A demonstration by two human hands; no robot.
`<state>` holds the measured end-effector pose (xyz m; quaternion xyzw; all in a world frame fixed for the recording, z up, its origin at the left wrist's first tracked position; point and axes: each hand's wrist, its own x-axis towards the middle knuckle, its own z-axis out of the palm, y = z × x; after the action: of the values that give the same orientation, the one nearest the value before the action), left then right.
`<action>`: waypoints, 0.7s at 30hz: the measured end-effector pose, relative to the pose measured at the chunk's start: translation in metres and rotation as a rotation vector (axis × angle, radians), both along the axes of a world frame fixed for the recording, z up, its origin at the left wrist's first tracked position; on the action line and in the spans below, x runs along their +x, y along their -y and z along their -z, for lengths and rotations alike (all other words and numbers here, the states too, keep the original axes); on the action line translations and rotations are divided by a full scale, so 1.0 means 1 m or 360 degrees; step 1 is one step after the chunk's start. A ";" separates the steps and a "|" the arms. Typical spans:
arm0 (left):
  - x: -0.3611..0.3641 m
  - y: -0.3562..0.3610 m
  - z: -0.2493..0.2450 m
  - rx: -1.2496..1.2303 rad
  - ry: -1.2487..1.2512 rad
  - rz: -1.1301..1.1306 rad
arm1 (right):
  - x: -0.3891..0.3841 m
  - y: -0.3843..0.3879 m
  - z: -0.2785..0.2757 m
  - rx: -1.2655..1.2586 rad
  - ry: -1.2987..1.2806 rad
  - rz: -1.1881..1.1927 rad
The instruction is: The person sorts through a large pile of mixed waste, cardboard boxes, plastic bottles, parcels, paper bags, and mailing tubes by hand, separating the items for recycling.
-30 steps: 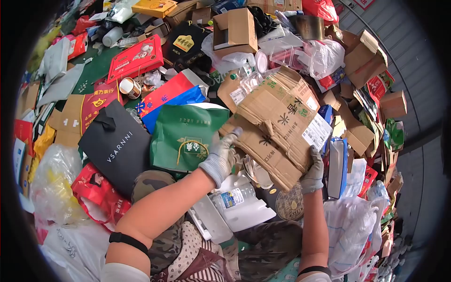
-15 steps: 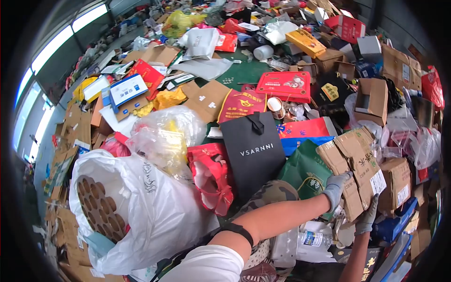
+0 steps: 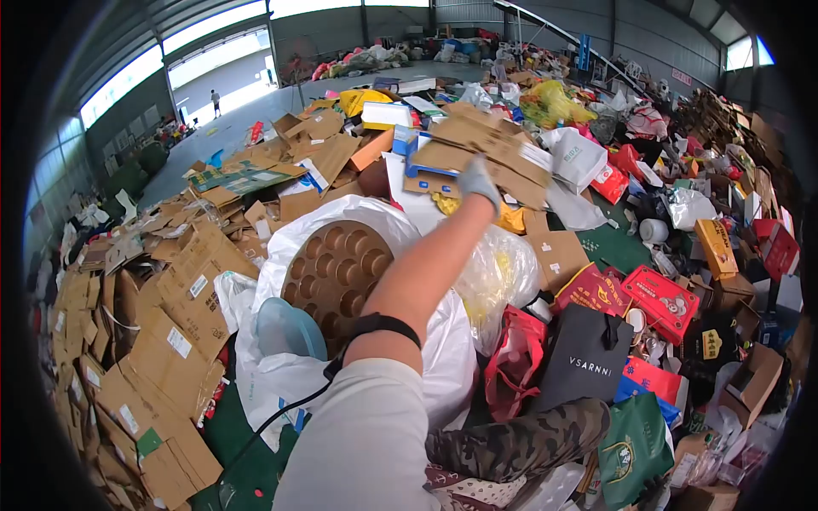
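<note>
My left hand (image 3: 479,182), in a grey glove, is stretched far forward. Its fingers are closed at the near edge of a flattened cardboard box (image 3: 509,156) with a white label, though blur hides part of the grip. The box is above a blue-and-white box (image 3: 419,170) and other packaging. Below my forearm stands a white sack (image 3: 439,353) holding a brown tray with round hollows (image 3: 328,271) and a light-blue plastic piece (image 3: 290,328). My right hand does not show.
Flattened cardboard (image 3: 175,336) is heaped on the left. A black paper bag (image 3: 588,362), a red bag (image 3: 515,362) and a green bag (image 3: 635,456) lie at the right, near my camouflage-clad leg (image 3: 528,443). Far off, a person (image 3: 216,103) is near a bright doorway.
The view has swung left. My left hand has carried the cardboard box from the right side across to the far middle of the pile. My right hand, earlier on the box, has left view.
</note>
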<state>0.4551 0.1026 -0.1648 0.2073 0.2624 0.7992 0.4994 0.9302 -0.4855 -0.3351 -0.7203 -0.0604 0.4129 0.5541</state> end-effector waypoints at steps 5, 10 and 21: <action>-0.231 0.039 -0.068 -0.0411 0.0286 -0.0732 | 0.015 0.020 0.022 -0.0037 0.0124 0.0126; -0.158 -0.027 -0.073 0.0008 0.0362 -0.0170 | 0.096 0.044 0.079 -0.0148 0.0161 0.0241; 0.427 0.293 0.131 -0.0700 -0.0260 0.2736 | 0.058 0.231 0.049 -0.0580 0.0400 0.0839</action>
<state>0.8821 -0.1909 -0.2956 0.2884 0.1984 0.0627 0.9346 0.9885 -0.7164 -0.3841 -0.8436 0.1347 0.1676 0.4920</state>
